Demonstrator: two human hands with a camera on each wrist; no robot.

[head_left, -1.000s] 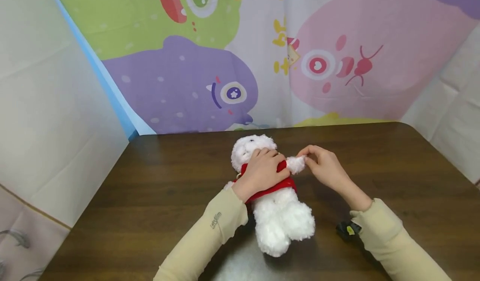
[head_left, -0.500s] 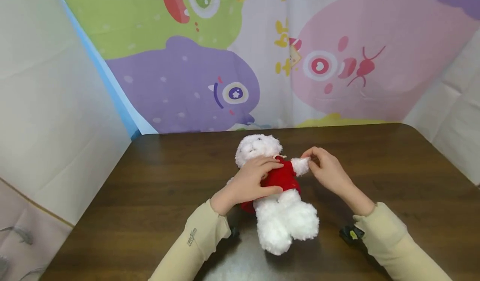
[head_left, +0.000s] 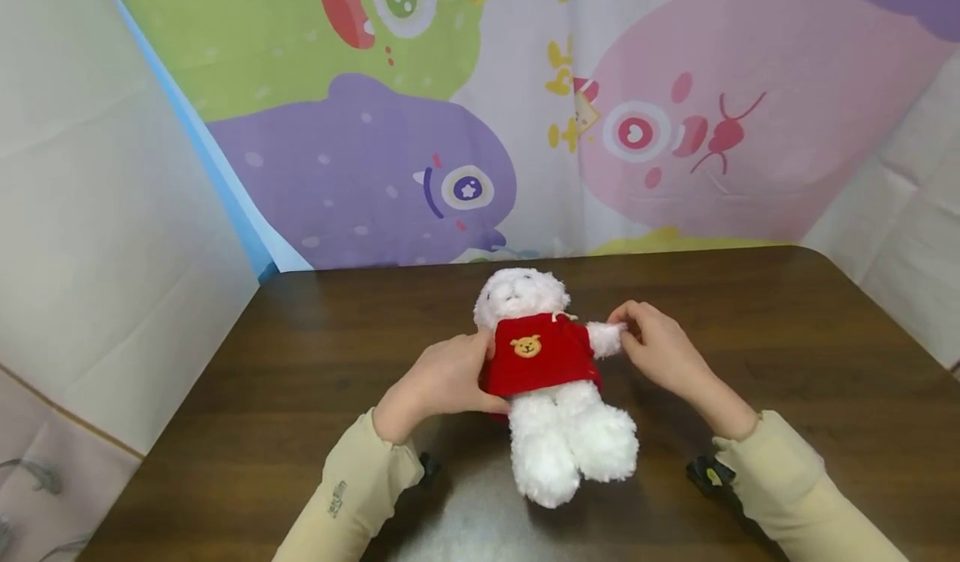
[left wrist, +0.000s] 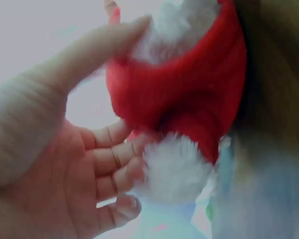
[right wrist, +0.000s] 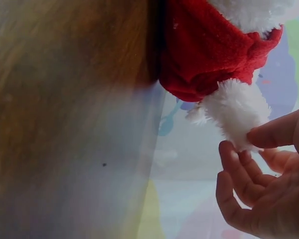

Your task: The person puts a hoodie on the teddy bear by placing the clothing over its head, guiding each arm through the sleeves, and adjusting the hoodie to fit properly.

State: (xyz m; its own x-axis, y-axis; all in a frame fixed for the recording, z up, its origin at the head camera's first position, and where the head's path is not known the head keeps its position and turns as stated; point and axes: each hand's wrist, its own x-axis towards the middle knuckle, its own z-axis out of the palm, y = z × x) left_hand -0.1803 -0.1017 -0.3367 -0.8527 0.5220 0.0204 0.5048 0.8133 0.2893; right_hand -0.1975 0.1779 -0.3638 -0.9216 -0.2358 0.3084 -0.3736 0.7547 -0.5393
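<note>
A fluffy white plush toy (head_left: 547, 437) lies face up on the table, its head away from me. It wears a red shirt (head_left: 547, 366) with a small yellow bear face on the chest. My left hand (head_left: 442, 378) rests at the toy's left-hand side, thumb by the shirt's hem and fingers near the sleeve. In the left wrist view, the fingers (left wrist: 117, 154) bend loosely beside one white paw (left wrist: 174, 169), the thumb well apart. The other paw (right wrist: 239, 112) is pinched between thumb and fingertips of my right hand (head_left: 660, 349), holding that arm out sideways.
The dark brown wooden table (head_left: 337, 337) reaches back to a cartoon-printed curtain (head_left: 375, 170). White sheets (head_left: 112, 170) hang at either side. Dark wrist devices (head_left: 708, 474) sit under both cuffs.
My left hand has slid off the toy's chest to its left-hand side, uncovering the bear face on the shirt. My right hand keeps pinching the paw and has shifted slightly right and nearer.
</note>
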